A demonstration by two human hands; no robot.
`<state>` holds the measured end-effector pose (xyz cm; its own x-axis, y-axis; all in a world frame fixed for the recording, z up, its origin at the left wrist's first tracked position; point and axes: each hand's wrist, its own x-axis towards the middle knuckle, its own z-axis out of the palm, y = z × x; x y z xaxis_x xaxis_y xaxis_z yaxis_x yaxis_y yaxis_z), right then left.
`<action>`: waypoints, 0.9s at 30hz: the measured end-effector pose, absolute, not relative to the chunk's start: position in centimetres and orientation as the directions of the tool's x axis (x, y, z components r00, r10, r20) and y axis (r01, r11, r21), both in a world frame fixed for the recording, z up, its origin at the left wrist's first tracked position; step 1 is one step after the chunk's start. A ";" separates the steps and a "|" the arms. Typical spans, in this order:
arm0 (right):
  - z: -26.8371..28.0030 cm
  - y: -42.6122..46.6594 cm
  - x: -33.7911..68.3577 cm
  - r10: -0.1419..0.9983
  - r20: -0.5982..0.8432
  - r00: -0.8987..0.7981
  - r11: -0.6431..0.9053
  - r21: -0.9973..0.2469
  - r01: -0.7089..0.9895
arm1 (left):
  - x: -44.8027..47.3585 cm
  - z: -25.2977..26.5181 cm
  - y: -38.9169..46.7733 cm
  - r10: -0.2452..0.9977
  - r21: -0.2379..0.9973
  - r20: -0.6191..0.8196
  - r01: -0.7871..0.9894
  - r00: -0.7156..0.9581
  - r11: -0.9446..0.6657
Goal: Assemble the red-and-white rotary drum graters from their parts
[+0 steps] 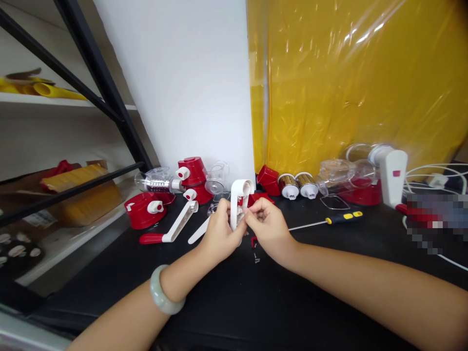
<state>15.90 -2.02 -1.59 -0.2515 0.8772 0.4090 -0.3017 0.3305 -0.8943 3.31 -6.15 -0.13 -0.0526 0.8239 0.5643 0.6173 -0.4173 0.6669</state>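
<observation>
In the middle of the head view, my left hand (221, 231) is closed around a white plastic grater housing (235, 202), its hollow side turned to the right. Red and small inner parts show within it. My right hand (270, 226) pinches thumb and fingers together at the housing's open side; whatever lies between the fingertips is hidden. Below the hands, a small red piece (253, 241) and several small screws (257, 259) lie on the black table (234, 302). Left of my left hand lies a white tapered strip (199, 230).
A crank handle (179, 226) with red grip and red grater bases (144, 209) lie left. At right are a yellow-black screwdriver (341, 218), two drum graters (306, 184), clear plastic parts (340, 173), an upright white grater body (393, 170) and white cables (438, 180).
</observation>
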 end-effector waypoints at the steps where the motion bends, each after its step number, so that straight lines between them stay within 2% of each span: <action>1: -1.6 -2.0 15.9 0.876 0.411 -0.253 0.332 -0.894 -0.301 | 3.3 -0.1 -6.1 0.827 0.670 0.560 0.615 -0.051 -0.416; 18: -1.2 -1.9 16.1 0.848 0.440 -0.295 0.339 -0.879 -0.337 | 2.9 -0.5 -6.1 0.855 0.713 0.517 0.568 -0.032 -0.410; 22: -1.0 -1.3 16.5 0.806 0.519 -0.283 0.456 -0.851 -0.261 | 2.8 -0.7 -6.1 0.882 0.767 0.471 0.491 0.008 -0.413; 27: -1.4 -0.5 17.1 0.697 0.679 -0.232 0.672 -0.731 -0.121 | 2.7 -0.7 -6.2 0.902 0.811 0.428 0.415 0.060 -0.413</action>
<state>17.10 -0.54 -1.38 -0.2321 0.6966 0.6788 -0.1215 0.6717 -0.7308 2.73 -6.16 -0.73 0.0599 0.9016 0.4284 0.4149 -0.4129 0.8108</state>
